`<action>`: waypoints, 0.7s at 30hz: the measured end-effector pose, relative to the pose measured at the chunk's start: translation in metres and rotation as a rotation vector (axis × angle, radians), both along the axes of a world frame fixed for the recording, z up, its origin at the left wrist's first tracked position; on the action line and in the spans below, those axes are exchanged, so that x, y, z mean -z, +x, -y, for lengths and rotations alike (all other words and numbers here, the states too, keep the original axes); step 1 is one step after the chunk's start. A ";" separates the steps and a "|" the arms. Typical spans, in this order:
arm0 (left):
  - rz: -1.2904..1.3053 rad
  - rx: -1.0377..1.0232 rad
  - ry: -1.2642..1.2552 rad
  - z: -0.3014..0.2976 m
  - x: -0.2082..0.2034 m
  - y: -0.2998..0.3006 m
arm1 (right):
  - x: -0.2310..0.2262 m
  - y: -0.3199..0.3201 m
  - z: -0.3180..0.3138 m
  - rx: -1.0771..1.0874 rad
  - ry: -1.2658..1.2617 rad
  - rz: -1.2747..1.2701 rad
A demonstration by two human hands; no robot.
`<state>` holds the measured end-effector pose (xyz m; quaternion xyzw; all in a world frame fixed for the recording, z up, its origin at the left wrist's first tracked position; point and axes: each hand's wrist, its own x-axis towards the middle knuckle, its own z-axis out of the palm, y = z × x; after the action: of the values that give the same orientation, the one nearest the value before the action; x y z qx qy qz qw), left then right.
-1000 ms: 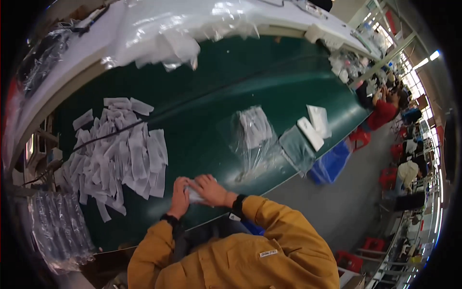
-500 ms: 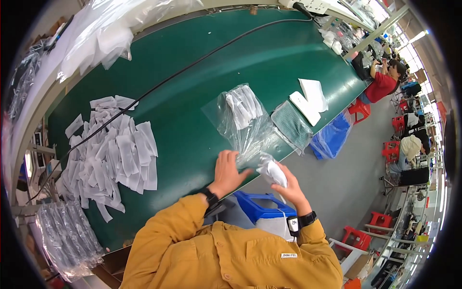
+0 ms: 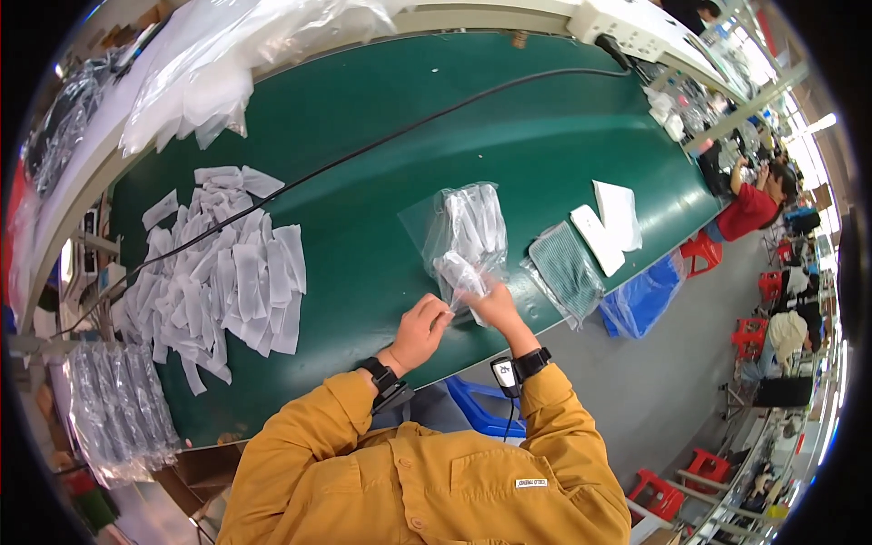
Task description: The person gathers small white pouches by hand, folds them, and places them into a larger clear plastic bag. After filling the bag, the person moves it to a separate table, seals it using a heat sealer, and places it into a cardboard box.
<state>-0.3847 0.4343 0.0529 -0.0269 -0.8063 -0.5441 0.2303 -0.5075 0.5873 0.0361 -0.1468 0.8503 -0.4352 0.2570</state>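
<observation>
On the green table in front of me lies a clear plastic bag (image 3: 438, 227) holding several white, elongated wrapped pieces (image 3: 477, 213). My left hand (image 3: 420, 334) is closed, its fingers pinching the bag's near edge. At the bag's mouth my right hand (image 3: 495, 307) is closed on a white wrapped packet (image 3: 459, 271), which lies at the near end of the other pieces. The right fingertips are partly hidden by shiny film. How far the packet sits inside the bag I cannot tell.
A heap of white strips (image 3: 227, 282) spreads on the left, crossed by a black cable (image 3: 381, 136). To the right lie a greenish mesh piece in plastic (image 3: 568, 263) and white flat pieces (image 3: 599, 241). A blue bin (image 3: 640, 295) stands beyond the table edge; a person in red (image 3: 754, 209) sits farther off.
My right hand has brought the white packet from beyond the table's edge leftward to the bag's mouth. The left hand has gone from spread fingers to pinching the bag.
</observation>
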 end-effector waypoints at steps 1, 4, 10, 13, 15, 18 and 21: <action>0.025 0.005 0.017 0.000 0.001 0.003 | 0.006 -0.002 0.003 0.036 -0.198 0.183; 0.027 -0.005 0.032 -0.002 0.004 0.003 | 0.031 -0.003 0.029 0.049 -0.222 0.162; -0.016 -0.024 -0.008 0.006 -0.008 0.005 | 0.035 0.002 0.084 -0.085 0.089 -0.660; -0.064 0.099 -0.122 0.002 -0.014 0.008 | 0.025 -0.003 0.105 0.069 0.236 -0.634; 0.024 0.001 -0.072 0.011 -0.012 0.012 | 0.024 -0.011 0.098 0.005 0.139 -0.611; 0.157 -0.139 0.055 0.027 -0.011 0.014 | 0.034 0.002 0.075 -0.166 0.261 -0.964; 0.172 0.076 0.137 0.014 -0.011 0.016 | 0.050 -0.013 0.091 -0.142 0.398 -0.926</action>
<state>-0.3691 0.4201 0.0640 0.0050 -0.7826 -0.6065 0.1407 -0.5200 0.4967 -0.0137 -0.3300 0.9294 -0.1357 -0.0947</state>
